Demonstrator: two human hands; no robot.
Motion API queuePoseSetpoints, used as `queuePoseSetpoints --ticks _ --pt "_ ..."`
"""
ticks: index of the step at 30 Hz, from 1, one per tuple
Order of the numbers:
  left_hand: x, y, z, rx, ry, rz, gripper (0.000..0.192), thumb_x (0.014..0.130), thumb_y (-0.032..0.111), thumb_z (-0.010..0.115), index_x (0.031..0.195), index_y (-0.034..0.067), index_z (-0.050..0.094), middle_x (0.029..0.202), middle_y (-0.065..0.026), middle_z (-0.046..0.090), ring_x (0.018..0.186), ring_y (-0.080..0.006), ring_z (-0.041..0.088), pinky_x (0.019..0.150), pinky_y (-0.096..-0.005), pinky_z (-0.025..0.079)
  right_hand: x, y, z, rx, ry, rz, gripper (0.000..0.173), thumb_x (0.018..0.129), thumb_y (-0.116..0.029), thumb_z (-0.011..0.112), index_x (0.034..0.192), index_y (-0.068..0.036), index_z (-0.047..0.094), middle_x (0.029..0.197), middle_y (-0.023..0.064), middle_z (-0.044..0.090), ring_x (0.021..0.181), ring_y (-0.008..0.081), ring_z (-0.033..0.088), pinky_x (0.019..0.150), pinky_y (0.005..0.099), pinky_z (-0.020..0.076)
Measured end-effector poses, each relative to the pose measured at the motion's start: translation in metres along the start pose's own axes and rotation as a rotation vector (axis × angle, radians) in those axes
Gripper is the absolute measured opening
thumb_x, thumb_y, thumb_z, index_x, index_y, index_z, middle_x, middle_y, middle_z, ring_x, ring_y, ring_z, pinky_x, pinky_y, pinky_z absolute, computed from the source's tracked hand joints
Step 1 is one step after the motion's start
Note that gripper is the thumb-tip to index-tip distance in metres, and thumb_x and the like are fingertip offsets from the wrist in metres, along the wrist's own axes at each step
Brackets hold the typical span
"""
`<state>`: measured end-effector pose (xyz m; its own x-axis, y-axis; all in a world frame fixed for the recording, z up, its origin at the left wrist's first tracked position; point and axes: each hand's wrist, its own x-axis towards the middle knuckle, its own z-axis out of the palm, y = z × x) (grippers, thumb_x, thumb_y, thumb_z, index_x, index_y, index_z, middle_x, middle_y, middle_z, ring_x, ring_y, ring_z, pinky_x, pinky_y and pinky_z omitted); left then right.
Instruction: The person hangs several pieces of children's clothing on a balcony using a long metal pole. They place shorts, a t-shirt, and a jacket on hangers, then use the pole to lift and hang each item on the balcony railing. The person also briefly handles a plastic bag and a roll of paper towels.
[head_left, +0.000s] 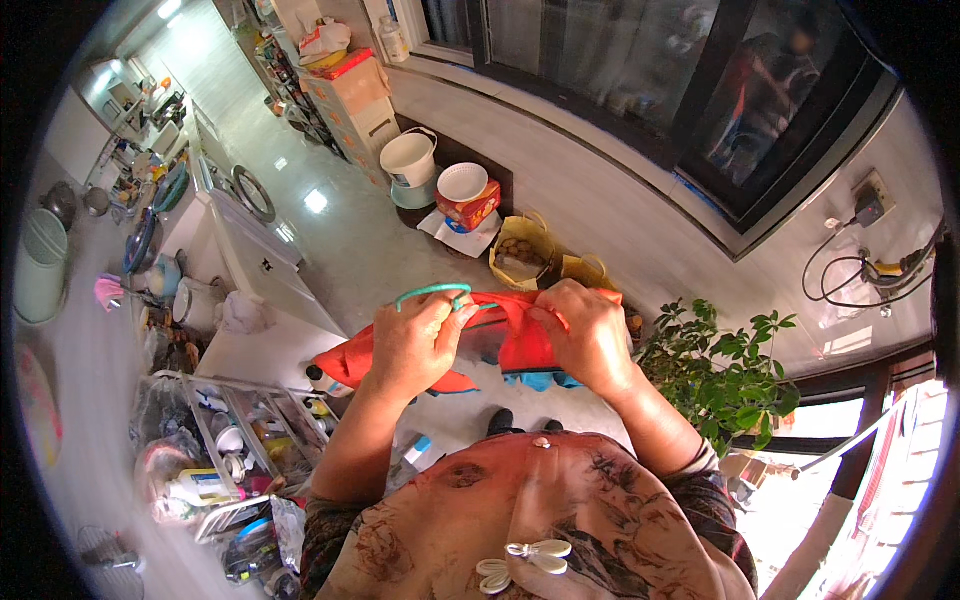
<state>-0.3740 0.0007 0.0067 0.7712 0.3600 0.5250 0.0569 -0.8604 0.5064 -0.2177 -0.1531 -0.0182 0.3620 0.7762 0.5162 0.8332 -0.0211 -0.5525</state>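
Observation:
In front of my chest, a red-orange cloth garment (521, 341) with dark edging is stretched between both hands. My left hand (420, 337) grips its left part together with a curved teal rod (431, 288), which looks like part of a clothes hanger. A short piece of the same teal shows against the cloth right of my left thumb. Fingers bent, my right hand (589, 330) pinches the bunched upper edge of the garment. Below the cloth a bit of blue material (536, 380) shows; whether it belongs to the garment I cannot tell.
A leafy potted plant (712, 367) stands close to my right forearm. Yellow baskets, one (523, 251) holding potatoes, and a white bucket (409, 157) line the wall. At left are a white cabinet (262, 337) and a cluttered rack (232, 427). A cabled plug (870, 210) sits in the wall.

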Motion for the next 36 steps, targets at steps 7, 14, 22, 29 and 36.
queuePoseSetpoints --ticks 7,14,22,29,36 --pt "-0.011 -0.005 0.018 0.218 -0.101 0.155 0.007 0.072 0.012 0.066 0.075 0.012 0.060 0.073 -0.0022 0.057 0.070 -0.0236 0.057 0.067 -0.0384 0.043 0.008 0.025 -0.006 1.360 -0.200 0.788 0.008 0.087 -0.009 0.058 0.089 -0.002 0.057 0.077 -0.0003 0.058 0.069 0.0081 0.056 0.060 0.0240 0.0452" --pt "-0.009 -0.010 0.017 0.190 0.072 0.177 0.010 0.071 0.015 0.069 0.074 0.012 0.061 0.070 -0.0016 0.057 0.077 -0.0232 0.052 0.075 -0.0378 0.036 -0.002 0.012 -0.030 -0.428 -0.369 0.497 0.020 0.080 -0.014 0.063 0.099 -0.008 0.059 0.090 0.0202 0.063 0.080 0.0307 0.064 0.062 0.0396 0.0519" --pt "-0.003 -0.007 0.049 -0.004 -0.078 0.163 0.017 0.072 0.020 0.066 0.082 0.008 0.059 0.081 -0.0044 0.058 0.083 -0.0271 0.054 0.085 -0.0401 0.040 0.023 -0.045 -0.028 0.344 -0.204 -0.207 0.038 0.075 -0.015 0.071 0.108 -0.003 0.058 0.098 0.0172 0.062 0.088 0.0335 0.061 0.079 0.0398 0.0489" --pt "0.006 -0.027 0.041 -0.384 -0.002 0.091 0.020 0.080 0.015 0.065 0.097 0.003 0.060 0.102 -0.0093 0.057 0.101 -0.0291 0.054 0.087 -0.0389 0.043 0.042 -0.029 -0.009 1.263 -0.095 0.401 0.022 0.081 0.009 0.052 0.099 -0.003 0.052 0.085 -0.0018 0.054 0.071 0.0041 0.052 0.065 0.0180 0.0411" --pt "-0.010 -0.064 0.024 -0.149 -0.268 -0.198 0.019 0.082 0.012 0.064 0.100 0.007 0.063 0.104 -0.0103 0.060 0.095 -0.0311 0.057 0.083 -0.0383 0.045 0.042 -0.028 -0.007 1.241 -0.085 0.327 0.019 0.081 0.009 0.050 0.097 -0.002 0.051 0.068 -0.0060 0.047 0.058 0.0008 0.038 0.053 0.0166 0.0270"
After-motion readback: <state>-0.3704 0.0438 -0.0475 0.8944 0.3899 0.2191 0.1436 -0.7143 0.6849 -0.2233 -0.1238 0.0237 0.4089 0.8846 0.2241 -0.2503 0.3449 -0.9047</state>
